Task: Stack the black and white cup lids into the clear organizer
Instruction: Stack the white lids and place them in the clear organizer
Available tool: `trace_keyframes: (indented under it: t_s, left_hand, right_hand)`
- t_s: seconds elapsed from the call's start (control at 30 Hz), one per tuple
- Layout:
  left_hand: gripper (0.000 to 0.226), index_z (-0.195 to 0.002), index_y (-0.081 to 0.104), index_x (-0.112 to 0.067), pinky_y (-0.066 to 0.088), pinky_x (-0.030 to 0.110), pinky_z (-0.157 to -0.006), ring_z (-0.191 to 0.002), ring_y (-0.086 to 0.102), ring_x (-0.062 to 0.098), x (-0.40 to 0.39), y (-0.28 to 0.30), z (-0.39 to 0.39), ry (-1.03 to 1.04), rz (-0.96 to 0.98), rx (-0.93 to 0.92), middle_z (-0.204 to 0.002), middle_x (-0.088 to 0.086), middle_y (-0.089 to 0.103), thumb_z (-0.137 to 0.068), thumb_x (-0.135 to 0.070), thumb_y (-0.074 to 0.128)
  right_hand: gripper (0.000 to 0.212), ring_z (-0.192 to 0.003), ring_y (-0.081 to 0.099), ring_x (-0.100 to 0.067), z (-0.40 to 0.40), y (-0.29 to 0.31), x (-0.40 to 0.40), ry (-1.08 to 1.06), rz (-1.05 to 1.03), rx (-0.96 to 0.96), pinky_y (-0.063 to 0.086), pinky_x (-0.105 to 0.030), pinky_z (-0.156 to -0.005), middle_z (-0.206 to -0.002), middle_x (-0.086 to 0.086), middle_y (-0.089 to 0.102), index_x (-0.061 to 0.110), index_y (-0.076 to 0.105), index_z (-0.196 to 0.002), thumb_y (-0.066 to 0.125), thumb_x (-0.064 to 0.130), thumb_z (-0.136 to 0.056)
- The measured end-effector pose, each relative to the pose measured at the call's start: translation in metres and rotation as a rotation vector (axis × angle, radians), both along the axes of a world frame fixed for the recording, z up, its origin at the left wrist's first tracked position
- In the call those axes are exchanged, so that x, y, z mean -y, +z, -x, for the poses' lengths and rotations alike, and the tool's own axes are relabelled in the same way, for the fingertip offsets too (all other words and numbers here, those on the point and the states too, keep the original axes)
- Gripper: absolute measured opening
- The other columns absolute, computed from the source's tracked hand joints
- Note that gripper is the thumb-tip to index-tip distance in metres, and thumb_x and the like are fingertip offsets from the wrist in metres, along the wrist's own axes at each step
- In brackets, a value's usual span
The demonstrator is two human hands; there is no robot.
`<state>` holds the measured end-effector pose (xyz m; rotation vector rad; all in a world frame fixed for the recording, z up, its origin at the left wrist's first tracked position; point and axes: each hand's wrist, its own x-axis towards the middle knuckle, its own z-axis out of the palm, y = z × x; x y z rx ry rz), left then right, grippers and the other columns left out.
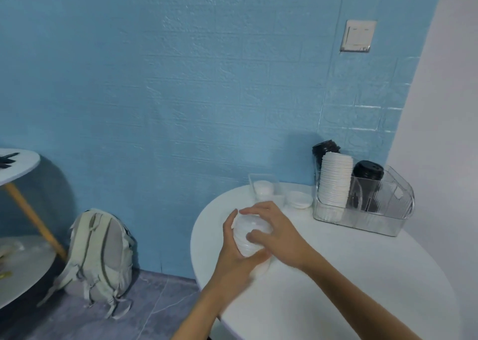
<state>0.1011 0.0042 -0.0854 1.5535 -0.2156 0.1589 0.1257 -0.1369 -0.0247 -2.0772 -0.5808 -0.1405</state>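
Now two hands (234, 246) (274, 232) hold one white-lid stack (249, 237) (organizer (362, 218): three stacks).

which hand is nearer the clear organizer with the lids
Right. The right hand grips the white lid stack on the side facing the clear organizer; the left hand holds the stack's far side, farther away.

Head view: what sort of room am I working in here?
Probably a small break corner or café-style room, not a kitchen: a round white table against a blue wall, a clear organizer of cup lids, and a backpack on the floor.
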Motion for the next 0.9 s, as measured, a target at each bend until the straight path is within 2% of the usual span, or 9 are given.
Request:
trace_keyframes:
  t_s: [0.07,0.13,0.27,0.4,0.5,0.67,0.77,0.83,0.9]
  left_hand:
    - [0.107,-0.144,0.017,-0.062,0.054,0.03,-0.096,-0.112,0.064,-0.004,-0.001,0.001,0.001,-0.018,-0.027,-0.001,-0.12,-0.037,0.061,-0.075,-0.019,0.086]
    - [0.105,-0.144,0.016,-0.06,0.055,0.026,-0.091,-0.113,0.064,-0.004,-0.001,0.003,0.003,-0.022,-0.039,0.006,-0.126,-0.033,0.06,-0.074,-0.02,0.083]
    - [0.103,-0.146,0.014,-0.056,0.052,0.016,-0.085,-0.113,0.061,-0.009,0.001,0.003,0.002,-0.012,-0.03,0.007,-0.13,-0.033,0.053,-0.082,-0.013,0.083]
    - [0.101,-0.146,0.012,-0.056,0.052,0.014,-0.085,-0.109,0.061,-0.013,0.002,0.003,0.003,-0.002,-0.033,0.013,-0.134,-0.032,0.049,-0.085,-0.014,0.081]
    - [0.099,-0.145,0.018,-0.059,0.052,0.02,-0.094,-0.117,0.06,-0.007,0.002,0.001,0.004,-0.01,-0.019,0.022,-0.142,-0.029,0.048,-0.083,-0.017,0.083]
    - [0.095,-0.145,0.021,-0.057,0.052,0.017,-0.093,-0.119,0.057,-0.012,0.003,0.006,0.007,-0.001,-0.032,0.059,-0.14,-0.035,0.047,-0.085,-0.017,0.081]
    - [0.089,-0.148,0.028,-0.056,0.05,0.02,-0.098,-0.126,0.054,-0.007,0.002,0.006,0.005,-0.009,-0.034,0.068,-0.143,-0.032,0.05,-0.086,-0.02,0.081]
    - [0.076,-0.143,0.04,-0.047,0.049,0.014,-0.094,-0.124,0.055,-0.006,0.001,0.006,0.004,-0.001,-0.027,0.06,-0.139,-0.027,0.056,-0.085,-0.022,0.083]
    - [0.067,-0.133,0.048,-0.041,0.049,0.015,-0.091,-0.115,0.061,-0.001,0.001,0.005,0.004,0.014,-0.023,0.054,-0.13,-0.021,0.061,-0.079,-0.028,0.085]
  right_hand:
    - [0.05,-0.125,0.043,-0.001,0.002,-0.007,-0.003,-0.003,0.186,0.039,0.028,-0.019,-0.108,-0.126,0.027,0.047,0.051,0.063,-0.119,0.064,0.043,-0.07]
    - [0.047,-0.125,0.041,-0.001,0.0,-0.009,-0.007,-0.001,0.251,0.066,0.026,-0.024,-0.109,-0.13,0.028,0.048,0.048,0.061,-0.124,0.061,0.051,-0.077]
    - [0.034,-0.13,0.042,0.007,0.002,-0.015,-0.011,0.014,0.18,0.117,0.026,-0.015,-0.108,-0.14,0.022,0.053,0.037,0.062,-0.134,0.057,0.043,-0.101]
    - [0.037,-0.136,0.036,0.009,0.005,-0.024,-0.009,-0.004,0.139,0.091,0.027,-0.018,-0.115,-0.146,0.026,0.046,0.041,0.058,-0.139,0.052,0.044,-0.103]
    - [0.04,-0.14,0.032,0.009,0.007,-0.026,-0.006,-0.01,0.154,0.079,0.025,-0.022,-0.12,-0.15,0.026,0.042,0.04,0.055,-0.142,0.051,0.046,-0.103]
    - [0.048,-0.148,0.019,0.007,0.008,-0.02,-0.004,0.002,0.267,0.077,0.001,-0.019,-0.123,-0.159,0.022,0.032,0.036,0.042,-0.152,0.043,0.047,-0.105]
    - [0.054,-0.148,0.015,0.006,0.008,-0.017,-0.004,-0.002,0.312,0.062,-0.004,-0.021,-0.125,-0.159,0.021,0.027,0.029,0.03,-0.158,0.039,0.046,-0.107]
    - [0.06,-0.148,0.015,0.006,0.008,-0.014,-0.002,0.044,0.244,-0.029,0.0,-0.022,-0.125,-0.16,0.02,0.026,0.029,0.019,-0.161,0.04,0.047,-0.107]
    - [0.067,-0.147,0.025,0.002,0.002,-0.006,0.002,0.111,0.035,-0.191,0.012,-0.026,-0.125,-0.159,0.019,0.029,0.033,0.017,-0.16,0.04,0.055,-0.101]
